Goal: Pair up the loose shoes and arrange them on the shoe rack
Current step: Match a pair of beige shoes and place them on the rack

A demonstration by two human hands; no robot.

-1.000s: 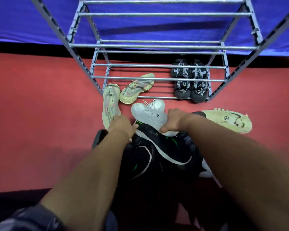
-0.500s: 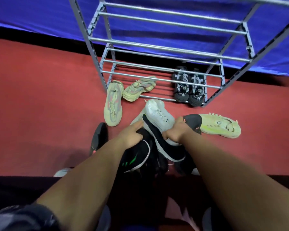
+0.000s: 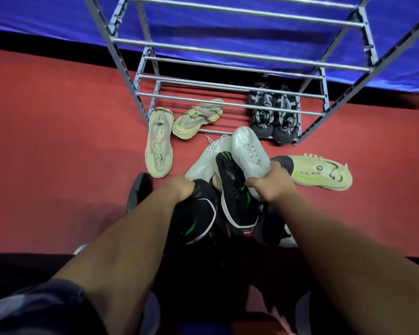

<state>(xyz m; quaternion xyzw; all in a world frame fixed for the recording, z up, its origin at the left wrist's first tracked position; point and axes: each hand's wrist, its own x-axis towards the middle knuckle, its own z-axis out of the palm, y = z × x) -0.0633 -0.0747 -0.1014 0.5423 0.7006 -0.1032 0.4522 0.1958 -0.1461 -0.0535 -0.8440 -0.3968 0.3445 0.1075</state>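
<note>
The shoe rack [image 3: 228, 87] is a grey frame of metal bars standing on the red floor. On its bottom tier, at the right end, a black-and-white sneaker pair [image 3: 273, 112] sits side by side. At the left end a pale yellow sneaker [image 3: 197, 120] lies tilted across the front bar; its mate [image 3: 159, 143] lies just outside the rack's left post. In front of the rack are a white sneaker [image 3: 207, 158], an upturned white sole [image 3: 249, 151], black sneakers with green marks [image 3: 235, 189], and a lime sole-up shoe [image 3: 322, 171].

Shoe rack [image 3: 230, 55]: top and upper right cut off by frame edge, 12–2 o'clock. Left hand [image 3: 179, 189] fingers buried in black shoe [image 3: 196, 221], grip unclear. Dark shoes under pile at 6 o'clock hidden, can't count.
</note>
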